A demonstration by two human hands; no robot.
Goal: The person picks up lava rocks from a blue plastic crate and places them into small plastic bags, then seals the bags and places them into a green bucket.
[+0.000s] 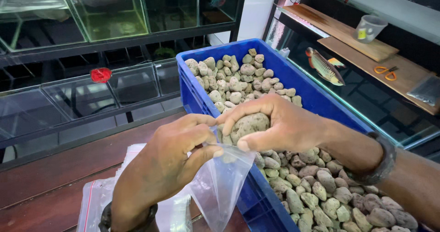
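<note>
1. Pebbles [247,125], a handful of grey-beige porous stones, sit clenched in the right hand [275,124], directly above the mouth of the clear plastic bag [220,181]. Fingers curl over them, thumb underneath.
2. Left hand [172,161] pinches the bag's top edge between thumb and forefinger, closed on the film, holding the mouth open. The two hands touch at the fingertips, the right one just above and beside the left.
3. Key relation: the bag hangs straight down from the pinch, its long axis vertical, its opening immediately under the right hand's stones. The right hand is the nearer to the stones, the left to the bag.
4. Blue plastic crate [293,83], filled with more of the same stones, stands behind and below the right hand; the bag hangs against its near left wall.
5. Spare clear bags [98,200] lie on the wooden bench [50,181], near its front edge, under the left wrist.
6. Glass tanks [82,94] line the racks beyond the bench's far edge; one at right holds a large fish [324,67].
7. Orange-handled scissors [384,71] and a cup [369,28] rest on boards over that tank.
</note>
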